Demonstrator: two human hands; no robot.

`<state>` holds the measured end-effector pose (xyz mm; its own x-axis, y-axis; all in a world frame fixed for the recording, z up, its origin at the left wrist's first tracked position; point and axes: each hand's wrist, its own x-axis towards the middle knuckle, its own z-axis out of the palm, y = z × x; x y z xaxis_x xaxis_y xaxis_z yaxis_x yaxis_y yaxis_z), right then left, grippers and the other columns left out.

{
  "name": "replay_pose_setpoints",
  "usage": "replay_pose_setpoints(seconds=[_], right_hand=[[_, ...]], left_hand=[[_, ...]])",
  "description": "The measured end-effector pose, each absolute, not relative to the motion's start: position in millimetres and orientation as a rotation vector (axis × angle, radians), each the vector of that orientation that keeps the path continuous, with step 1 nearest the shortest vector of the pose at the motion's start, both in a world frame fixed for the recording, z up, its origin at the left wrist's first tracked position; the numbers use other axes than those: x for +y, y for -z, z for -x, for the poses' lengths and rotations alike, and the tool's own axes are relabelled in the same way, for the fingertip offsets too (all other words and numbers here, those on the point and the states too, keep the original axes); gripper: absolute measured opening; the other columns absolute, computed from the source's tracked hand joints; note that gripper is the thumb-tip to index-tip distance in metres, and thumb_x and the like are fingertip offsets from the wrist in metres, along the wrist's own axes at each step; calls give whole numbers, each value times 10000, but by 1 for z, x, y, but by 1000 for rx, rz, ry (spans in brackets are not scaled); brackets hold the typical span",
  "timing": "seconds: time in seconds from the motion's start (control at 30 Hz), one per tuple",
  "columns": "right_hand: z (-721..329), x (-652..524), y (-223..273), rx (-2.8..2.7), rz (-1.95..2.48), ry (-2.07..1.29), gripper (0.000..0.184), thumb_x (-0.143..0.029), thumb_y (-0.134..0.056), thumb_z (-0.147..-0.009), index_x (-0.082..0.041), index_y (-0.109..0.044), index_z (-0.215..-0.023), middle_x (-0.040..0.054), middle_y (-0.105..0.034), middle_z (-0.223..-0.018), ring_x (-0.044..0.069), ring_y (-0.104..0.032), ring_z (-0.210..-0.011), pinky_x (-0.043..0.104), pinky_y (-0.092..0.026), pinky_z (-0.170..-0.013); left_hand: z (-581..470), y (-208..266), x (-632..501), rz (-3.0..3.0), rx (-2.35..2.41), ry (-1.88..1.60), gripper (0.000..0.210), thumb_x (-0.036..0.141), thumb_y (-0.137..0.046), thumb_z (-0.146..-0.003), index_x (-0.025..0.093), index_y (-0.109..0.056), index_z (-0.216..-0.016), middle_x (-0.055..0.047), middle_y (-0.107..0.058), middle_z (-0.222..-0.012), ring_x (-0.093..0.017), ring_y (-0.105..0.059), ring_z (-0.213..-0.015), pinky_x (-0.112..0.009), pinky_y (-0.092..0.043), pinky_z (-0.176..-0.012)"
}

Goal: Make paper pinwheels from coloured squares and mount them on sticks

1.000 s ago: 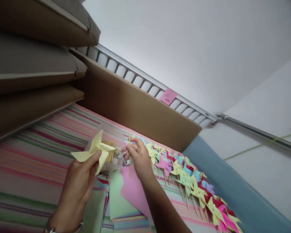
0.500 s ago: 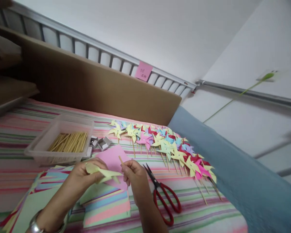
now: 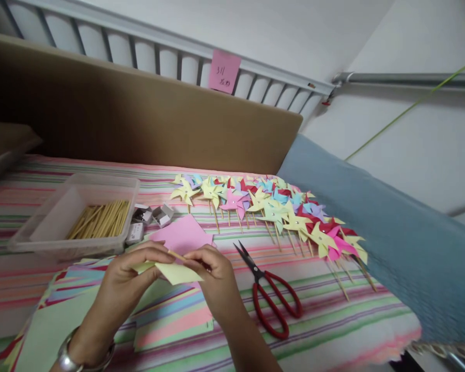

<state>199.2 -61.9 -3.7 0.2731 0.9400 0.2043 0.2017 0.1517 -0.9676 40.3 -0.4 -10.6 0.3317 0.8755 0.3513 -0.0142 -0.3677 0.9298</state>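
Between my two hands is a pale yellow paper pinwheel (image 3: 178,274), tilted so that I see it nearly edge-on. My left hand (image 3: 134,268) pinches it from the left, the thumb below and the fingers above. A thin wooden stick (image 3: 177,255) lies across the back of the pinwheel, its end by my left fingertips. My right hand (image 3: 213,268) is closed on the stick, its fingertips close against the paper. Under both hands lie a pink paper sheet (image 3: 186,232) and a stack of coloured paper (image 3: 174,320).
Red-handled scissors (image 3: 269,294) lie right of my right hand. Finished pinwheels on sticks (image 3: 275,214) spread behind them. A clear plastic box (image 3: 27,240) of sticks stands left, beside small open boxes (image 3: 163,215). A cardboard panel (image 3: 139,113) rises at the back.
My right hand has brought the stick up to the yellow pinwheel, and the two hands now meet. The pinwheel has been turned. The camera view has shifted.
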Motion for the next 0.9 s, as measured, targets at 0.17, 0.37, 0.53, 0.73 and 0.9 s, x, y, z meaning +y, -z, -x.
replay_pose_setpoints(seconds=[0.17,0.37,0.53,0.73,0.9], right_hand=[[-197,-64,2,-1194,1320,-732,83,-142,-667,-741,-202,-696,-691,-22,-570,-666,111,-526,-641,204,-390,-587],[-194,-64,1,-1204,1299,-720,76,-140,-675,-738,-191,-692,-685,-22,-560,-654,106,-516,-632,202,-384,-578],[-194,-64,1,-1184,1311,-720,51,-161,-698,-722,-187,-693,-679,-23,-558,-654,99,-511,-613,197,-381,-560],[-193,-63,1,-1163,1324,-722,55,-167,-714,-706,-181,-686,-660,-22,-562,-649,97,-517,-609,190,-386,-548],[-192,-63,0,-1154,1333,-720,63,-150,-716,-696,-177,-681,-650,-27,-557,-646,92,-514,-602,185,-385,-544]], left_hand=[[-36,10,-1,-1619,794,-1210,65,203,-684,-689,225,-744,-676,-81,-674,-815,-224,-615,-828,-301,-470,-778],[-34,3,-3,-1724,757,-1179,107,185,-649,-724,253,-732,-720,-43,-678,-853,-203,-620,-853,-307,-482,-780],[-33,4,-5,-1754,767,-1170,104,192,-641,-738,254,-722,-718,-38,-687,-844,-207,-625,-860,-320,-483,-793],[-32,7,-5,-1751,783,-1148,112,193,-634,-753,269,-715,-737,-23,-684,-865,-192,-616,-887,-307,-468,-822],[-32,7,-6,-1743,808,-1147,96,204,-643,-746,263,-715,-724,-26,-683,-861,-195,-619,-884,-303,-471,-811]])
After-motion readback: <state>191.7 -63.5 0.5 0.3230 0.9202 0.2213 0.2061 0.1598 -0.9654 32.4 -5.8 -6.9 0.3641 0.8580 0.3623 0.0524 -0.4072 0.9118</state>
